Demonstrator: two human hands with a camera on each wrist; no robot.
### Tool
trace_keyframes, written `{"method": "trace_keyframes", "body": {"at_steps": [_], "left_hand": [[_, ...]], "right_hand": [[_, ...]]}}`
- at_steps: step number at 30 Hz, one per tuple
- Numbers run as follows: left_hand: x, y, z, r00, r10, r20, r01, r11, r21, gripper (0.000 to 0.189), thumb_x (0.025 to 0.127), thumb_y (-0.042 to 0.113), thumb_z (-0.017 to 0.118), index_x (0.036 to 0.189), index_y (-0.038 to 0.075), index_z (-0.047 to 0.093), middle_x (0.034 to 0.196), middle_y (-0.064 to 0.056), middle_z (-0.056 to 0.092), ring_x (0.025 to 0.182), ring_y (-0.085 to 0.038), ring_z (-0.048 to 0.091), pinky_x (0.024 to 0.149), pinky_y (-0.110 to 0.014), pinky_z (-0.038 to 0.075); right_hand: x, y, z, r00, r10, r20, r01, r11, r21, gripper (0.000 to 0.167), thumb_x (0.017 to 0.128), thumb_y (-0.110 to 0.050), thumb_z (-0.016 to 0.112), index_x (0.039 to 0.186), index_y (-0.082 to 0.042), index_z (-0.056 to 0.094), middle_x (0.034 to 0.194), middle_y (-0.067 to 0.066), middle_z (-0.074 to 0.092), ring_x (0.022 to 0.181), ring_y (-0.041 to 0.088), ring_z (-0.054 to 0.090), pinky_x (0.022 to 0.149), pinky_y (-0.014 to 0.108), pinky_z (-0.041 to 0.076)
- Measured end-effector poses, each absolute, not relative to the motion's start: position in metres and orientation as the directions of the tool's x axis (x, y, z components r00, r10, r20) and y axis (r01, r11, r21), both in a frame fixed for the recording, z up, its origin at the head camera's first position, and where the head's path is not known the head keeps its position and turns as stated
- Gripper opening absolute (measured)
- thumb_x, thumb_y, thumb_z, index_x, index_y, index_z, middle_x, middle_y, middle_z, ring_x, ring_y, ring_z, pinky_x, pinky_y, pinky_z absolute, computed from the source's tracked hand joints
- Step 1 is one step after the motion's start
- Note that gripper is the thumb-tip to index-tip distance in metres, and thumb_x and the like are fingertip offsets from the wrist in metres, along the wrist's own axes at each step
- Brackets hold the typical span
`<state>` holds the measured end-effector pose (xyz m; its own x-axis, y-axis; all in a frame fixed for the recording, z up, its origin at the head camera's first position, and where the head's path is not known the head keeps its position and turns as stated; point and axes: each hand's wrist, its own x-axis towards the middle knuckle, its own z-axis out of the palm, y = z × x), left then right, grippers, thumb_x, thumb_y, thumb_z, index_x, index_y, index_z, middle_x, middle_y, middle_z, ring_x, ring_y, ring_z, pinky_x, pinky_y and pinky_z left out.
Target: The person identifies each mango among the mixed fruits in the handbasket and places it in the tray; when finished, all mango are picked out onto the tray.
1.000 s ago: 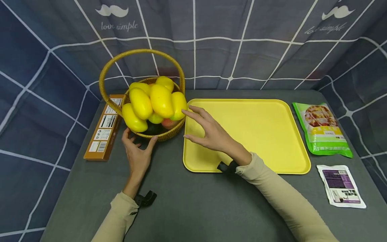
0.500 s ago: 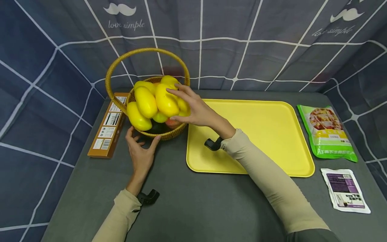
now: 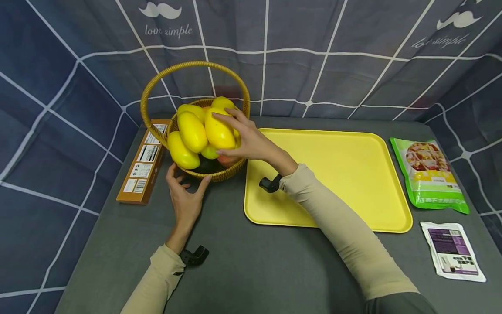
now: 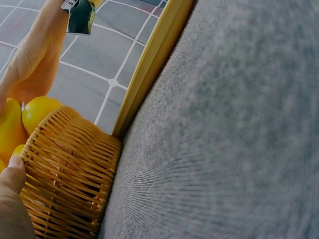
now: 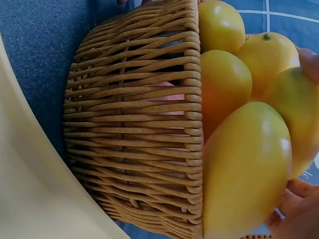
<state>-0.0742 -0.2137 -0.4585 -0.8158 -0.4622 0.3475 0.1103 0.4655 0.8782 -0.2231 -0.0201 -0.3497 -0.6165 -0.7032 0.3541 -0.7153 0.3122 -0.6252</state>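
A woven basket (image 3: 228,173) with a tall arched handle stands at the back left, heaped with yellow mangoes. My left hand (image 3: 186,201) holds its front rim, fingers spread along it; in the left wrist view the thumb (image 4: 15,172) lies at the woven edge. Over the heap, my right hand (image 3: 256,141) grips the top mango (image 3: 218,131), fingers above and thumb below. The right wrist view shows that mango (image 5: 295,117) between fingertips, behind a larger mango (image 5: 249,169). A dark green fruit (image 3: 208,165) and a reddish fruit (image 3: 227,160) lie lower in the basket.
A yellow tray (image 3: 333,174) lies right of the basket, under the right forearm. Left of the basket is a long brown box (image 3: 143,168). At the far right lie a green food packet (image 3: 429,174) and a white-and-purple pouch (image 3: 452,251). A checked curtain (image 3: 290,74) hangs behind.
My right hand has moved left from over the tray's edge to the heap and closed round the top mango. The left hand stays at the basket rim. The head view has shifted slightly.
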Motion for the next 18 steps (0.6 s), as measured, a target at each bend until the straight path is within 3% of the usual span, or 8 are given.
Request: {"method": "trace_keyframes", "body": {"at_steps": [18], "left_hand": [[-0.075, -0.214, -0.459, -0.817, -0.457, 0.352, 0.119, 0.464, 0.878, 0.091, 0.080, 0.025, 0.082, 0.151, 0.021, 0.025, 0.151, -0.005, 0.032, 0.121, -0.034, 0.048, 0.087, -0.036, 0.039]], "right_hand": [[-0.215, -0.007, -0.348, -0.640, -0.591, 0.491, -0.730, 0.267, -0.630, 0.081, 0.071, -0.038, 0.087, 0.142, -0.018, 0.052, 0.146, 0.016, 0.038, 0.134, 0.025, 0.043, 0.106, 0.038, 0.042]]}}
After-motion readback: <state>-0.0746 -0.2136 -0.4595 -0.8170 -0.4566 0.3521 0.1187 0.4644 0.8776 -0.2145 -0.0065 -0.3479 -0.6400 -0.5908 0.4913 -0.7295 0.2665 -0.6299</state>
